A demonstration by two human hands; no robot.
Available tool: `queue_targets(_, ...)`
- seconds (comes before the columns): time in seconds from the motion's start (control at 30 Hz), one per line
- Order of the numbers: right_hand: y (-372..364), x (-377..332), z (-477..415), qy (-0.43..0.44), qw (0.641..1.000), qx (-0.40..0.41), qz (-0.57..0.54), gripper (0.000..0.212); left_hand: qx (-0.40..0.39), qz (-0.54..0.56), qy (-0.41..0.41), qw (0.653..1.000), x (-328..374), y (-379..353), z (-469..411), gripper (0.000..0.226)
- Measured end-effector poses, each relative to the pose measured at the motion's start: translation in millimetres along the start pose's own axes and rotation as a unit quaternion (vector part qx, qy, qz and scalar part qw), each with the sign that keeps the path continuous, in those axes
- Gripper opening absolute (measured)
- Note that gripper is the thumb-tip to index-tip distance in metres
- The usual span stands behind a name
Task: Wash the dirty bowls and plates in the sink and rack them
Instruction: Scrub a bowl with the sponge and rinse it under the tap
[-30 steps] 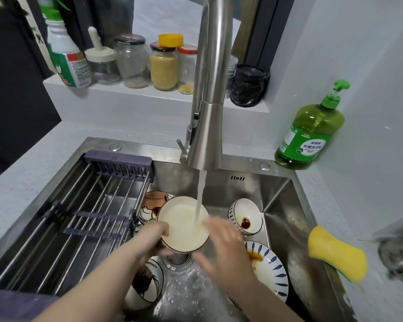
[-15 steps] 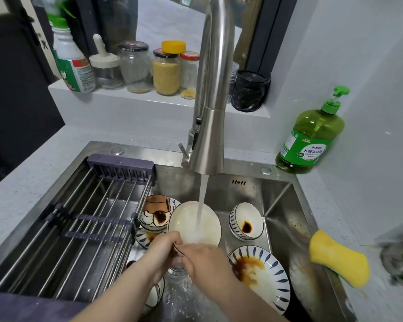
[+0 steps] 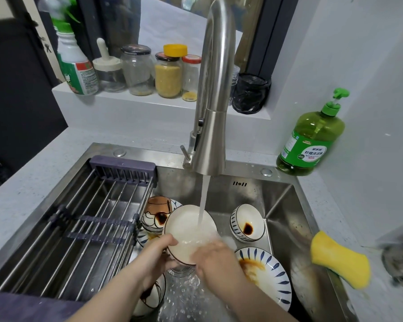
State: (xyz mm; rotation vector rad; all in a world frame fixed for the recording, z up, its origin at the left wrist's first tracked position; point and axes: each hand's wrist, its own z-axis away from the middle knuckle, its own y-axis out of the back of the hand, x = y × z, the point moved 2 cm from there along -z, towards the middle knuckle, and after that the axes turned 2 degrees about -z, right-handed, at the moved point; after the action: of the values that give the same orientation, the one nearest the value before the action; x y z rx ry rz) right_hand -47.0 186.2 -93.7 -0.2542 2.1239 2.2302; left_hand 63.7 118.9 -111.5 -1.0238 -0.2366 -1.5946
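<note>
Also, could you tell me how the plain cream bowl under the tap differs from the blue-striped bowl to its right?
The plain cream bowl is held by the left hand in the water stream, its inside unstained; the blue-striped bowl lies tilted in the steel sink, untouched, with a dark sauce blot. Both are small round bowls.

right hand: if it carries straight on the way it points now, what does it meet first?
The white bowl. The right hand points forward and left into it, under the water stream; the left hand holds its rim. Contact looks likely already, but spray blurs the fingertips.
</note>
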Motion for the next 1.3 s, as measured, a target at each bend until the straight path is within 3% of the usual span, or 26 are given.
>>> queue_targets(0.07, 2.7, -1.3, -0.9, -0.022, 0.999, 0.024, 0.028, 0.031, 0.003, -0.004, -0.012, 1.000, 2.2, -2.5, -0.6, 0.015)
queue_targets(0.17, 5.4, -17.6, -3.4, -0.039, 0.993, 0.082, -0.077, 0.010, 0.008, -0.003, -0.032, 0.999, -6.3, -16.6, 3.8, 0.013)
queue_targets(0.2, 7.0, -22.5, -3.9, -0.054, 0.988, 0.102, -0.100, 0.018, 0.016, 0.005, -0.034, 0.999, -11.2, -18.2, 4.3, 0.014)
queue_targets(0.4, -0.3, -7.4, 3.6, -0.018, 0.997, -0.049, -0.050, 0.027, 0.004, 0.034, 0.004, 0.999, -7.6, -3.2, 5.7, 0.011)
queue_targets(0.53, 2.9, -5.4, 5.1, -0.027, 0.999, 0.017, -0.040, 0.008, -0.015, 0.037, 0.004, 0.999, -2.5, -9.0, 8.1, 0.007)
queue_targets(0.6, -2.2, -7.1, 3.3, -0.029, 0.995, 0.044, -0.080, 0.010, -0.040, 0.056, 0.000, 0.998, -4.0, -15.5, 9.4, 0.013)
queue_targets(0.7, -9.1, -9.9, 2.5, -0.027, 0.986, 0.052, -0.155, 0.031, -0.058, 0.087, -0.011, 0.994, -5.6, -20.2, 12.7, 0.023)
queue_targets(0.8, -5.6, -5.7, 3.4, -0.098, 0.957, 0.071, -0.264, 0.028, -0.091, 0.086, -0.024, 0.992, -6.9, -23.6, 14.8, 0.032)
queue_targets(0.9, 0.7, -5.7, 1.1, -0.163, 0.903, 0.036, -0.397, 0.013, -0.009, -0.024, -0.087, 0.996, -14.9, -23.2, 7.6, 0.042)
queue_targets(0.97, 5.3, -4.1, 0.4, -0.173, 0.843, 0.023, -0.509, 0.011, 0.057, -0.169, -0.184, 0.967, -14.1, -23.1, 6.7, 0.047)
queue_targets(1.07, 10.0, 4.7, 3.3, -0.156, 0.782, 0.015, -0.603, 0.014, 0.068, -0.356, -0.344, 0.866, -6.7, -32.1, 11.1, 0.037)
queue_targets(1.17, 11.8, 13.5, 6.9, -0.144, 0.735, 0.004, -0.662, 0.006, 0.041, -0.513, -0.375, 0.771, 5.6, -43.1, 12.4, 0.052)
queue_targets(1.2, 11.3, 17.9, 7.5, -0.147, 0.728, 0.003, -0.669, 0.013, 0.022, -0.547, -0.389, 0.741, 10.2, -45.8, 8.5, 0.058)
queue_targets(1.27, 12.0, 26.7, 8.9, -0.143, 0.716, -0.018, -0.683, 0.037, -0.019, -0.571, -0.362, 0.737, 18.0, -50.8, -4.8, 0.062)
queue_targets(1.3, 13.1, 30.4, 10.6, -0.142, 0.703, -0.034, -0.696, 0.043, -0.037, -0.544, -0.310, 0.779, 24.0, -51.2, -9.2, 0.052)
